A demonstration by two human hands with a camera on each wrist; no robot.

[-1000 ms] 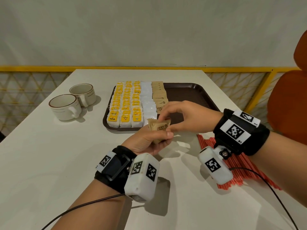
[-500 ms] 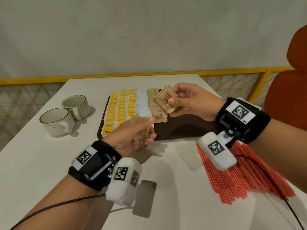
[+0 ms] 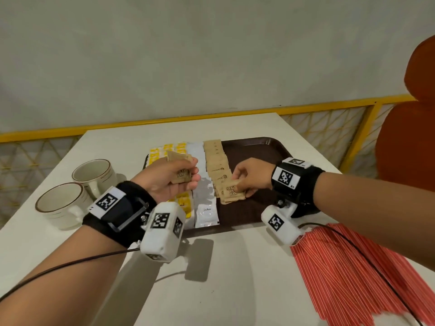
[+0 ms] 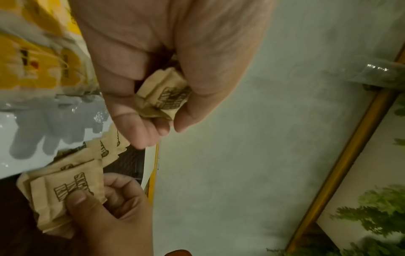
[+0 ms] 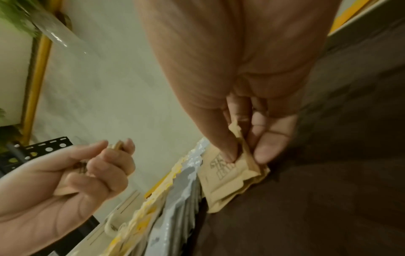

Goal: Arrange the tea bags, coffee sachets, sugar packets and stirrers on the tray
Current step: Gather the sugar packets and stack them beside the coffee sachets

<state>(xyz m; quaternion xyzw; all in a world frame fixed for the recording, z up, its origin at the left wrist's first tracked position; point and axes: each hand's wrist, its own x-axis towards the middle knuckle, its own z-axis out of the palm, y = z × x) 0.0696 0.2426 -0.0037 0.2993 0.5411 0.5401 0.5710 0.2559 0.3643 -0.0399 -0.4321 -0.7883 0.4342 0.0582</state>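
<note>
Down from the air, the right hand (image 3: 250, 176) is now pinching a brown sugar packet (image 3: 233, 195) onto the near end of the sugar row on the tray (image 3: 254, 147). Left of it, the left hand (image 3: 168, 178) is holding more sugar packets (image 3: 181, 176) up over the tea bags (image 3: 183, 203), its grip clamped around them. Red stirrers (image 3: 353, 274) are lying on the bench (image 3: 47, 252) under the right arm.

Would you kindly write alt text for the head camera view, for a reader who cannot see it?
A right hand lays a brown sugar packet at the near end of a row on a dark tray, while the left hand holds spare packets above it. Two cups stand to the left; red stirrers lie on the table to the right.
</note>
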